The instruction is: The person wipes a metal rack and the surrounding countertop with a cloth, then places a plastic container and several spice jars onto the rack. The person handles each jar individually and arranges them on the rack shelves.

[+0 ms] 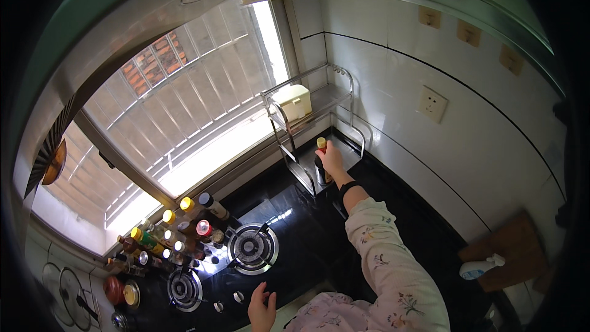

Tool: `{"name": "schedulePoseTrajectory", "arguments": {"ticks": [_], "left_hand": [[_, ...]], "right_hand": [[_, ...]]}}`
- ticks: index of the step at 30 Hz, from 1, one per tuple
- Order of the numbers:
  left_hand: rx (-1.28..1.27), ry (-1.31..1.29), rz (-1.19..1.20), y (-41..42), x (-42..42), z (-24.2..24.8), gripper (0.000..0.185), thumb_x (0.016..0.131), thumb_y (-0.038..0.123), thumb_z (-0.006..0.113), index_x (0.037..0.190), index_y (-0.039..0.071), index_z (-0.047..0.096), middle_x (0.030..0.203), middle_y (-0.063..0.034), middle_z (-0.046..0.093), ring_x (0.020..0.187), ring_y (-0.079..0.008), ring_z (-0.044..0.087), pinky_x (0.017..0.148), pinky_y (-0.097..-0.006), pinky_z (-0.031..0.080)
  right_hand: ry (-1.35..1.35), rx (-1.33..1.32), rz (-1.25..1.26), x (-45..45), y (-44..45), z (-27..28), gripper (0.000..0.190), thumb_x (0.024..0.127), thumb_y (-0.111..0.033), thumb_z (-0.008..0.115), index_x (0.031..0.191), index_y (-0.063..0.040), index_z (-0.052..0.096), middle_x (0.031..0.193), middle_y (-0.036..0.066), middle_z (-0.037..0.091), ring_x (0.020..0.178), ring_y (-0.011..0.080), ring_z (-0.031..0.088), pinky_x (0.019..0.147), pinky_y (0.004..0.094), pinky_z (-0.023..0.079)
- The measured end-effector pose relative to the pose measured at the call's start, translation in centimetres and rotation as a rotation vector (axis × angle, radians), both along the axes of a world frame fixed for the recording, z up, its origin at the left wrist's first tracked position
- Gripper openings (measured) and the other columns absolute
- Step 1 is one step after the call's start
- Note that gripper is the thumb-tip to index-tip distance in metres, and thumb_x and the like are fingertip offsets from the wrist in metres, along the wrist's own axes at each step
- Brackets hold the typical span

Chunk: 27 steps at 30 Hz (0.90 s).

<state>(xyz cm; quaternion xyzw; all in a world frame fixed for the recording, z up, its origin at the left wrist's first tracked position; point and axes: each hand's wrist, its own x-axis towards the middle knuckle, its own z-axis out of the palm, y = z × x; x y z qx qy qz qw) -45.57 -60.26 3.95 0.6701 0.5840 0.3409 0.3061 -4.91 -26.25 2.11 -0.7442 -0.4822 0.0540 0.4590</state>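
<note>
My right hand (330, 160) grips the neck of a dark sauce bottle (321, 172) with a pale yellow cap. The bottle stands upright at the lower level of a two-tier metal rack (306, 176) in the counter's corner; whether its base touches the shelf is hard to tell. On the rack's upper shelf sits a cream lidded plastic box (295, 103). My left hand (262, 308) hovers low by the front edge of the black gas stove, fingers apart, holding nothing. Near it are two stove knobs (238, 297) and the larger burner (250, 249).
Several seasoning bottles and jars (177, 235) crowd the stove's back left below the barred window (193, 83). A smaller burner (185, 288) lies beside them. Glass pot lids (69, 297) lean at far left. On the right are a wooden board (511, 253) and white spray bottle (479, 267).
</note>
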Motion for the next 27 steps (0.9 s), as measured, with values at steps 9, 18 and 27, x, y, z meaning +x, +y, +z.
{"name": "schedulePoseTrajectory", "arguments": {"ticks": [9,18,27], "left_hand": [[-0.053,0.008,0.035,-0.3,-0.1,-0.2,0.043,0.088,0.010,0.070,0.127,0.001,0.056,0.095,-0.0124,0.069,0.083,-0.0174,0.068,0.076,-0.0289,0.054],[-0.046,-0.020,0.017,-0.2,-0.1,-0.6,0.044,0.088,0.011,0.069,0.128,0.000,0.055,0.095,-0.0135,0.069,0.086,-0.0185,0.069,0.077,-0.0291,0.054],[-0.041,0.000,0.007,-0.3,0.1,-0.3,0.044,0.089,0.011,0.069,0.128,0.000,0.055,0.101,-0.0146,0.068,0.087,-0.0193,0.069,0.078,-0.0302,0.055]], "right_hand": [[0.009,0.044,0.013,0.0,0.3,-0.3,0.040,0.082,-0.027,0.074,0.100,-0.002,0.049,0.092,0.024,0.066,0.087,0.0444,0.063,0.073,0.0511,0.050],[0.020,0.063,0.005,0.0,0.4,-0.6,0.041,0.082,-0.026,0.074,0.101,-0.002,0.048,0.091,0.025,0.065,0.086,0.0453,0.062,0.073,0.0516,0.049],[0.053,0.093,0.018,0.4,1.3,-1.8,0.043,0.082,-0.030,0.074,0.101,-0.003,0.048,0.093,0.026,0.066,0.087,0.0480,0.061,0.073,0.0533,0.049]]}}
